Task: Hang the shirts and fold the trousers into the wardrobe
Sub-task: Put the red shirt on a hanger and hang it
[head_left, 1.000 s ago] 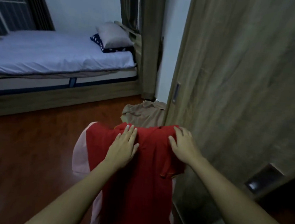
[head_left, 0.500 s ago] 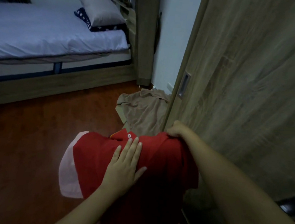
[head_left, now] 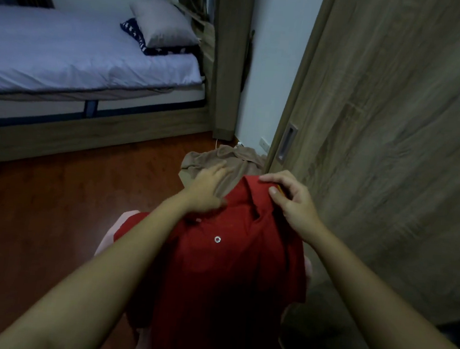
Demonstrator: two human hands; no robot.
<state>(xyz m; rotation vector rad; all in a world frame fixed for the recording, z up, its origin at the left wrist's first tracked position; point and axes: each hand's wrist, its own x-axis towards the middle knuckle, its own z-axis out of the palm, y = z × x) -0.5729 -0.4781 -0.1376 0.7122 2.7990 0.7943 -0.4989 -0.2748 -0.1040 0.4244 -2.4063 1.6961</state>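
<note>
A red polo shirt with pale pink sleeves hangs in front of me, its collar at the top and a white button on the placket. My right hand pinches the collar on the right side, where a bit of yellow shows under the thumb. My left hand is blurred at the left of the collar, fingers stretched out against the shirt's top edge. A tan garment lies crumpled on the floor just beyond the shirt. The wooden wardrobe door stands close on the right.
A bed with a white sheet and two pillows runs along the far left. Reddish wooden floor spreads between it and me. A curtain hangs in the corner. The door has a recessed handle.
My left hand slid from the shirt's front up to the left of the collar. My right hand shifted from gripping the shoulder to pinching the collar. The shirt's button placket now faces up.
</note>
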